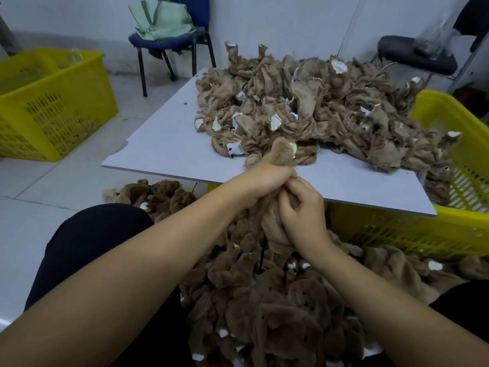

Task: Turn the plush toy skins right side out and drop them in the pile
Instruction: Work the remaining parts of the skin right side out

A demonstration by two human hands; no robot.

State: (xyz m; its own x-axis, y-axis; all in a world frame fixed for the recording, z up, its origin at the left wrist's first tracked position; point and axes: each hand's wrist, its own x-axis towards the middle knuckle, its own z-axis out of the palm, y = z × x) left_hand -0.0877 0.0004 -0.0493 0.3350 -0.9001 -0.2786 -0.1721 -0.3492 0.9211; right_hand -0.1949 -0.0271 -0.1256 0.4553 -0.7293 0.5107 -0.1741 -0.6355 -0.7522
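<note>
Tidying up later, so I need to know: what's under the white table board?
Under the table board a yellow crate shows at the right, and plush skins lie on the floor. The rest is hidden by the board.

Fuzzy cloth skins (275, 223) (matt), smooth board (164, 144).

The skin (275, 229) hides the fingertips of both hands, so how far they reach inside cannot be told. The left hand (262, 178) covers the skin's upper part; only a furry tip shows above it. The right hand (301, 215) hides its right side. The heap (317, 112) on the surface (164, 139) covers the surface's far right part. The picture's edge cuts off the left basket (50, 102), the right basket (455, 160) and the pile (264, 308) beneath the skin. The print on the green bag (164, 19) is too blurred to read.
</note>
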